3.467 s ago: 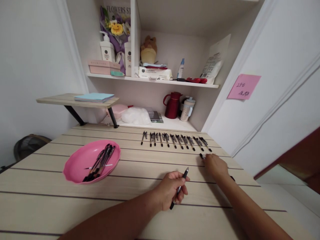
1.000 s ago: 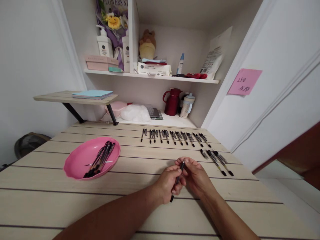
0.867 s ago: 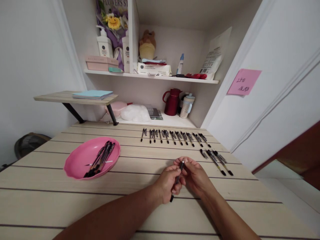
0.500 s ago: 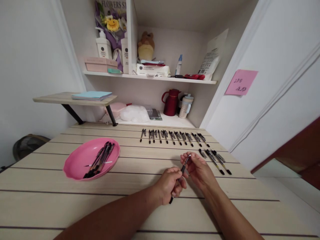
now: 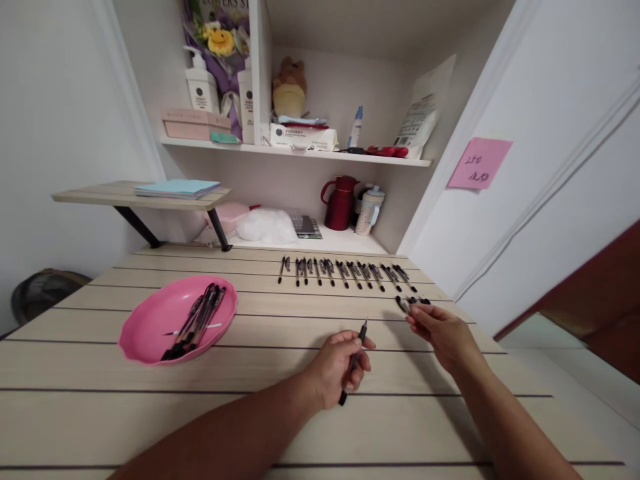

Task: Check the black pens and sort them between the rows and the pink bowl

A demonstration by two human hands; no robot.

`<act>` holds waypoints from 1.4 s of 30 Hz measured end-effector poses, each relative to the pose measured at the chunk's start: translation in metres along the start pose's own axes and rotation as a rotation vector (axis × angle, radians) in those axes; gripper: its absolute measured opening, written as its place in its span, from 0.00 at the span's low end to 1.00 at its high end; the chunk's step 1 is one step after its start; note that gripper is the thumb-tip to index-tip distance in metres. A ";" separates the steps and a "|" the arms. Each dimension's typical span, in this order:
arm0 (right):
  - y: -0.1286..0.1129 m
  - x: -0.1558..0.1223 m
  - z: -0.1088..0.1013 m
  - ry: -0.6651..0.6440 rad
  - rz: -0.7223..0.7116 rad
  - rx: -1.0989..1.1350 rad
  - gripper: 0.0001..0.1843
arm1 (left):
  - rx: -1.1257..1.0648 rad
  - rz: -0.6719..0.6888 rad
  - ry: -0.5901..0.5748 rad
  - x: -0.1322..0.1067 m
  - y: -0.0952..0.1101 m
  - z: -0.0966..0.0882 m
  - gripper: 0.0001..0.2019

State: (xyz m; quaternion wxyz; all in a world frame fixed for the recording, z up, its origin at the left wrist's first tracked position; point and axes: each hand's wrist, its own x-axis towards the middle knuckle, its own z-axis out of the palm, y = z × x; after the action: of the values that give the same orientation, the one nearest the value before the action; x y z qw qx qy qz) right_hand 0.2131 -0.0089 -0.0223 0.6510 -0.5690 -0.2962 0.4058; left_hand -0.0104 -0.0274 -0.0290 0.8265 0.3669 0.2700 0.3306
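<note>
In my left hand (image 5: 340, 367) is a black gel pen (image 5: 359, 350), held at a slant with its bare writing tip pointing up and away. The fingers wrap round its barrel, and its black end sticks out below the fist. Farther right, my right hand (image 5: 445, 333) has its fingertips pinched on a dark pen cap (image 5: 401, 304) at the near row. Whether the cap is lifted off the table cannot be made out. That hand mostly hides the pens lying there. Behind, uncapped pens (image 5: 351, 275) and their caps lie in a long row.
A pink scalloped tray (image 5: 143, 327) with several pens stands on the slatted table at left. A small raised shelf (image 5: 100, 193) carries blue paper. At the back are a red jug (image 5: 341, 203), a cup (image 5: 370, 210) and a white plastic bag (image 5: 267, 227).
My right hand has left the pen's tip and moved right to the near row of pens and caps. My left hand still grips the pen, whose tip now shows.
</note>
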 end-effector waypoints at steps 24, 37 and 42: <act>0.010 0.031 -0.022 0.051 -0.396 -1.691 0.13 | 0.042 -0.036 -0.015 0.002 0.001 0.000 0.08; -0.004 -0.004 -0.011 0.035 -0.394 -1.374 0.13 | -0.109 0.016 0.015 0.002 -0.001 0.001 0.09; 0.008 -0.074 0.026 -0.522 -0.117 -0.810 0.18 | -0.384 0.161 0.031 0.007 -0.001 0.001 0.08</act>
State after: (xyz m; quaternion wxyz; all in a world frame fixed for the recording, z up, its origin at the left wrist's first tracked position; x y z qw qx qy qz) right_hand 0.1535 -0.0596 -0.0196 0.3030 -0.6383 -0.6151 0.3499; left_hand -0.0049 -0.0234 -0.0305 0.8480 0.2177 0.1845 0.4466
